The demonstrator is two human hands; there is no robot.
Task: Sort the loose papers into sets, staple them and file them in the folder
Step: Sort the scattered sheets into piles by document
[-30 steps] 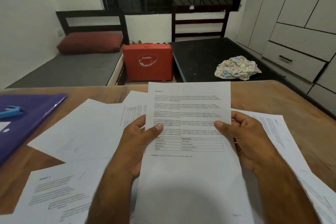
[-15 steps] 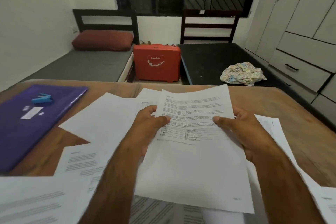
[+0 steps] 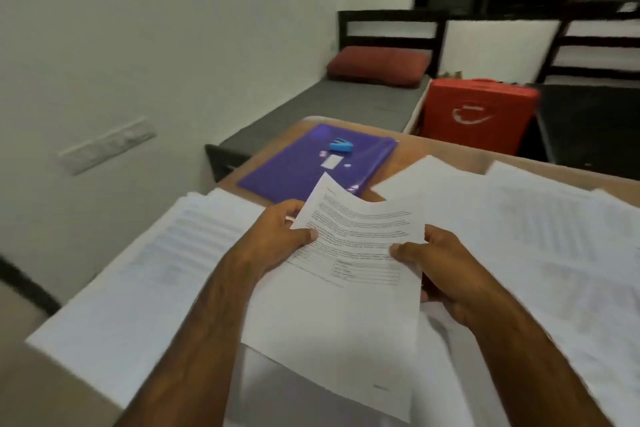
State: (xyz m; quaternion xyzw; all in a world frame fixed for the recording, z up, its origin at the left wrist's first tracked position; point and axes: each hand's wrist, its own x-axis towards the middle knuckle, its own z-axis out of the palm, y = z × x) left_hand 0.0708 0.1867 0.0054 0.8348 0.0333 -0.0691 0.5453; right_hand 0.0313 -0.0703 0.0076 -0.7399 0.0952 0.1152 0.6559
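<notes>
Held sheet (image 3: 346,291): printed page, tilted, raised over the table (image 3: 436,151)
Left hand (image 3: 277,239): thumb on top, fingers beneath, pinching the sheet's left edge
Right hand (image 3: 440,270): thumb on top, pinching the right edge
Loose papers (image 3: 156,270): spread on both sides of the hands
Folder (image 3: 294,173): purple, flat at the far left corner
Stapler (image 3: 341,146): blue, lying on the folder

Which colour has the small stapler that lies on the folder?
Light blue. The stapler lies on the purple folder, seen in the head view.
</notes>
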